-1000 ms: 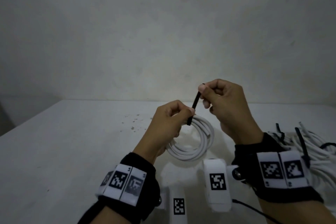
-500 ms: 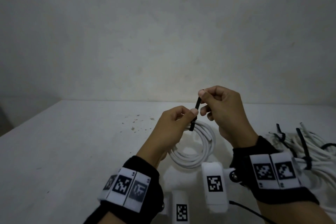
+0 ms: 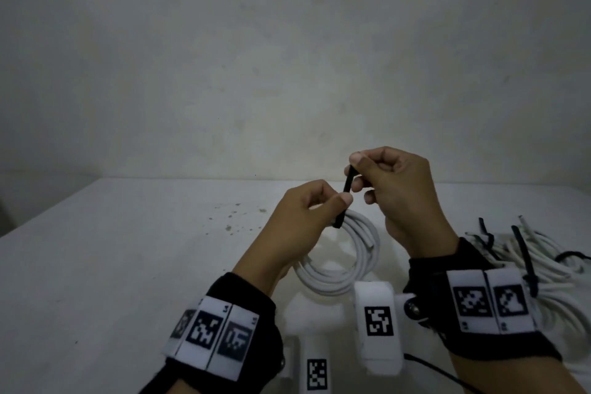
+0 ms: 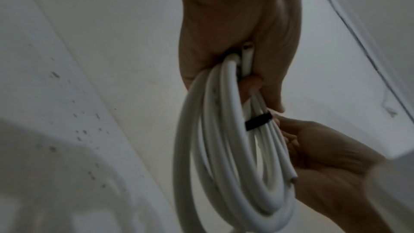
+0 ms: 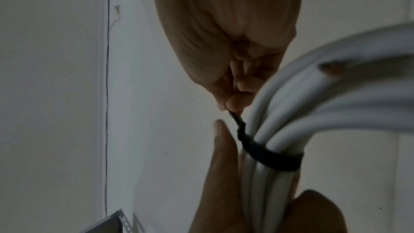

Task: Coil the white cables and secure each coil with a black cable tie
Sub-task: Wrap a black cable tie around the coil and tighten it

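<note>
Coil [image 3: 343, 261] of white cable hangs in the air above the pale worktop [image 3: 112, 265], held up between two hands. The left hand [image 3: 300, 227] has its fingers [image 4: 253, 84] curled around the upper part of the loops, bunching the strands together; in the left wrist view one cut end of the cable pokes up into the palm, and another cut end lies free lower down on the right side of the loops. A black cable tie [image 5: 272, 158] is wrapped around the bundle just beside the left thumb [image 5: 224, 148], and it sits snug against the strands in the right wrist view. The tail of the tie rises up and away from the loops to the right hand [image 3: 399, 198], whose thumb and forefinger pinch its far end, with the other fingers curled in toward the palm. In the head view the tail runs as a short, straight, slanted strip between the two hands.

At the right edge of the worktop lies a pile of more white cables [image 3: 550, 269], with several black ties [image 3: 524, 253] showing among them; whether every one of those is tied I cannot tell. Both wrists wear black bands [image 3: 473, 301] with white marker tags. Small dark specks [image 3: 235, 216] dot the worktop to the left of the hands.
</note>
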